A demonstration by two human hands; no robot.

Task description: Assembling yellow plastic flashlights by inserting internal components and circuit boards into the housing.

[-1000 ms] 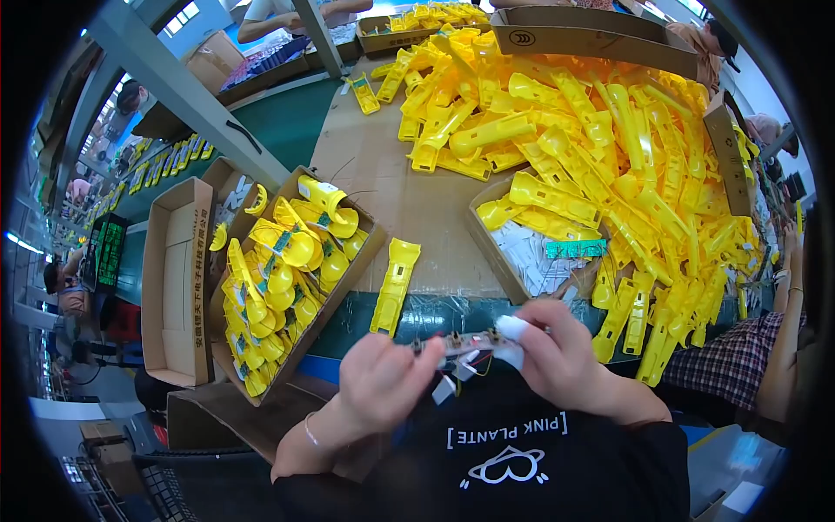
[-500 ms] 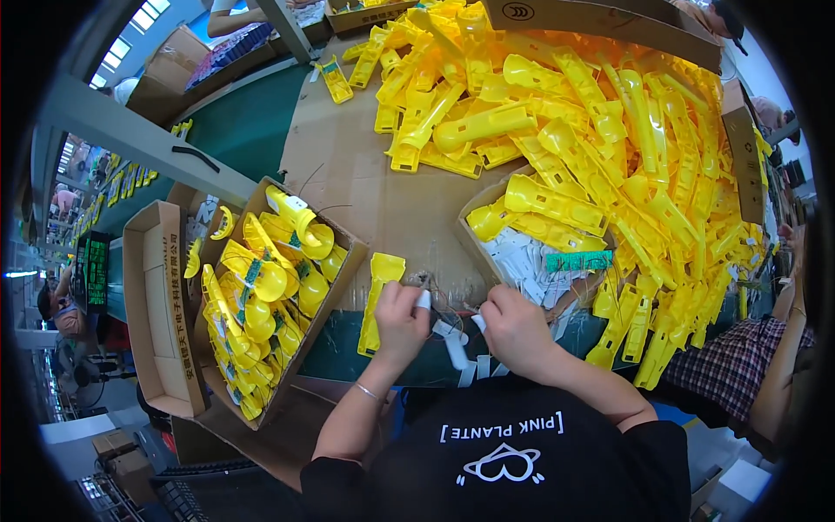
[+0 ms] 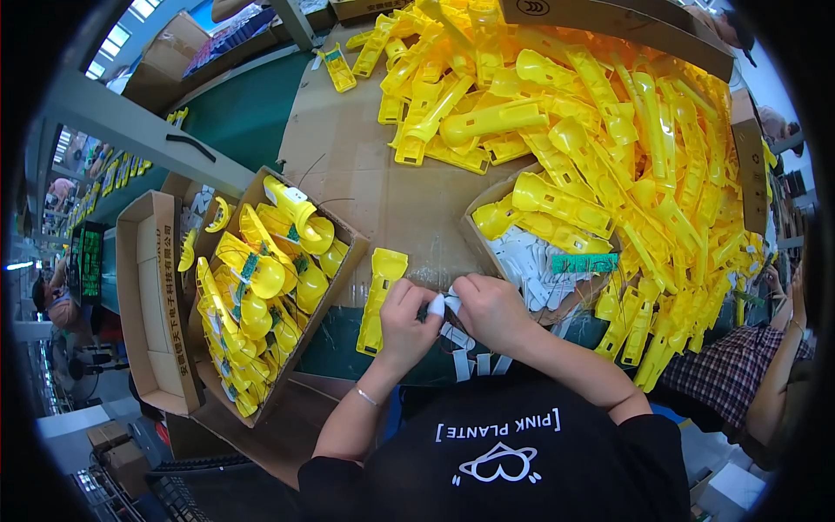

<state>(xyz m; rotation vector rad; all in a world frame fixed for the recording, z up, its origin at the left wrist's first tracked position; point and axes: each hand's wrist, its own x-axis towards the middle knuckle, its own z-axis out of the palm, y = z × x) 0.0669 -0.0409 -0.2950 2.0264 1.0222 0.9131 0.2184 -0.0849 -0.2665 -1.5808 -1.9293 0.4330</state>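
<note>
My left hand (image 3: 409,325) and my right hand (image 3: 496,315) meet just above the near edge of the table, each in a pinch. White covers sit on some fingertips. What lies between the fingers is too small and hidden to name; thin dark wires show close by. Left of my left hand lies a long yellow plastic shell (image 3: 381,303), not touched. Small white plastic pieces (image 3: 462,360) lie below my hands at the table's edge. Beyond my right hand, a carton holds flat white plastic parts (image 3: 527,268) and a green circuit board strip (image 3: 584,263).
At the left, a carton (image 3: 344,290) holds yellow shells with wires and green boards, beside an open carton flap (image 3: 148,304). A large heap of yellow shells (image 3: 644,165) fills the right and back. A metal post (image 3: 156,135) crosses the left; another person's arm (image 3: 780,370) is at far right.
My right hand has moved left and up to meet my left hand, closing the gap between them. My left hand has shifted slightly right. The view has tilted a little.
</note>
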